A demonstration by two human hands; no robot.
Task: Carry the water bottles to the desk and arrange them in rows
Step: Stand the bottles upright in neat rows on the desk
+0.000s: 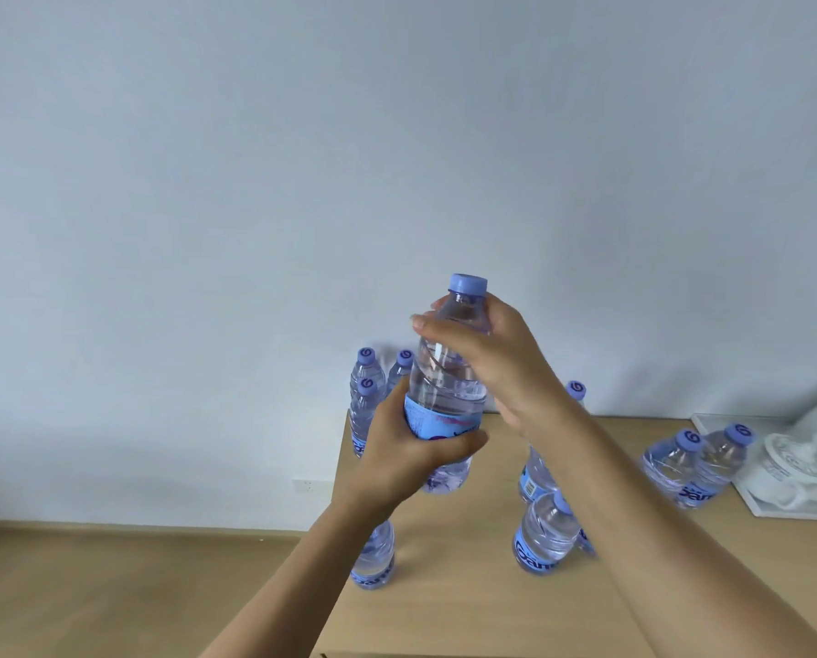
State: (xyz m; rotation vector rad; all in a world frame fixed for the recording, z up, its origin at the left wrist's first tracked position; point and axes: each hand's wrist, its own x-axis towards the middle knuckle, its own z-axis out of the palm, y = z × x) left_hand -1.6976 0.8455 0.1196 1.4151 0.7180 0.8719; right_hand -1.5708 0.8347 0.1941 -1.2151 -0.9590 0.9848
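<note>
So we've got one bottle (446, 372) up in the air over the desk (468, 586), roughly upright and leaning a little, purple cap (468, 283) on top and nothing touching that cap. Our left hand (411, 448) wraps the lower half: thumb across the front of the blue label (437, 422), the other fingers curled round the far side out of sight, and the base of the bottle pokes out below the hand. Our right hand (487, 358) comes in from the right and grips up high, fingers curled round the shoulder and neck just under the cap, fingertips showing on the left side of the neck. So both hands are closed tight on the same bottle, one low, one high, with a clear stretch of plastic between them. Down on the desk the rest stand upright: three bottles (366, 401) bunched at the far left corner, one bottle (375, 558) at the left edge partly hidden by our left forearm, a near bottle (541, 539) in the middle with a far bottle (537, 472) beyond it, both partly behind our right arm. One more cap (576, 389) peeks over the right wrist by the wall (302, 159). Two bottles (696, 467) stand touching over on the right, just beside a white tray (777, 510) holding white things we can't make out.
</note>
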